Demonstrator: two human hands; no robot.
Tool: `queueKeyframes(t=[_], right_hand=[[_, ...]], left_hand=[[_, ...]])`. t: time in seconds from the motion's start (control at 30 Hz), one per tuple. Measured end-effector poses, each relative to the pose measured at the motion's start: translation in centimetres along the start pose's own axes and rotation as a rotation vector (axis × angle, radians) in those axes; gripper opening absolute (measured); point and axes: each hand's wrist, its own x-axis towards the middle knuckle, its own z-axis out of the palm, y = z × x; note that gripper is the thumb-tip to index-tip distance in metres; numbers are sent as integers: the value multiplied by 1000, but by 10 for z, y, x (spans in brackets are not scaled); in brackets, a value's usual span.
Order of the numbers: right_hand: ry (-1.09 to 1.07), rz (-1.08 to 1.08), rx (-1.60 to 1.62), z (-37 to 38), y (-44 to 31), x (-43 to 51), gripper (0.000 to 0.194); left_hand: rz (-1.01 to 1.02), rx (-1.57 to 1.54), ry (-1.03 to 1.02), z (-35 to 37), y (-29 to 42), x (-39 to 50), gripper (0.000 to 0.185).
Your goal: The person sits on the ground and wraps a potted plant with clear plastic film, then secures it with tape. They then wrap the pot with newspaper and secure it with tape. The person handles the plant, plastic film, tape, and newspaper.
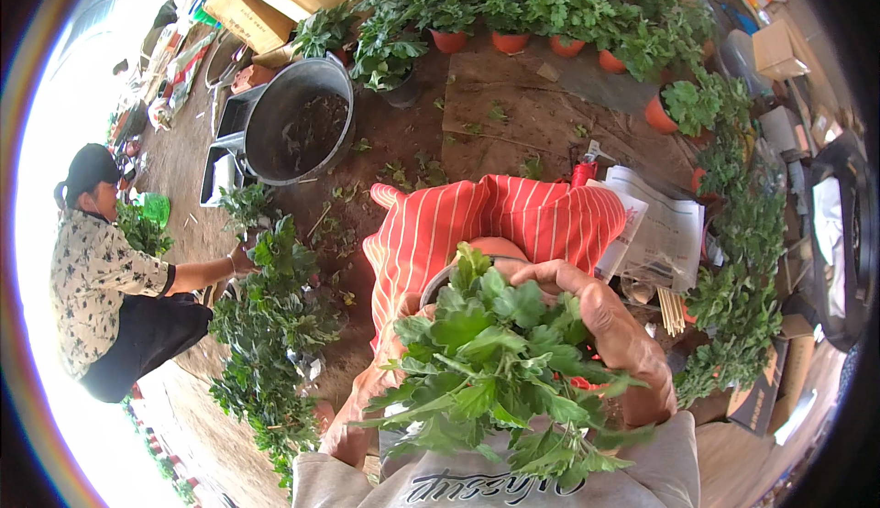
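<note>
A leafy green potted plant [491, 350] is tipped toward my chest, its foliage covering most of its pot. Part of the pot's orange wall [491, 247] shows beyond the leaves, above my lap. My left hand [405, 322] grips the pot from the left, mostly behind leaves. On the other side, my right hand [591, 302] curls around the pot, fingers reaching over its far side. A red apron with white stripes [474, 212] spreads over my knees beneath the pot.
At left, a crouching person [103, 281] reaches into a row of plants [268, 329]. A black tub [254, 130] holding some soil stands ahead. Orange-potted plants [509, 6] curve around the far and right sides. Newspapers [660, 226] and thin wooden sticks [670, 310] lie at my right.
</note>
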Motion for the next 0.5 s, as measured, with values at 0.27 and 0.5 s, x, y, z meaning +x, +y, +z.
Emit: queueKeyframes(t=[0.27,0.5], right_hand=[[-166,128,-132,12,-4,31,98],[-332,-268,-643,4,8,17,99]], left_hand=[[-37,-154,-21,-5,9,-7,74],[144,-24,-6,-7,8,-4,76]])
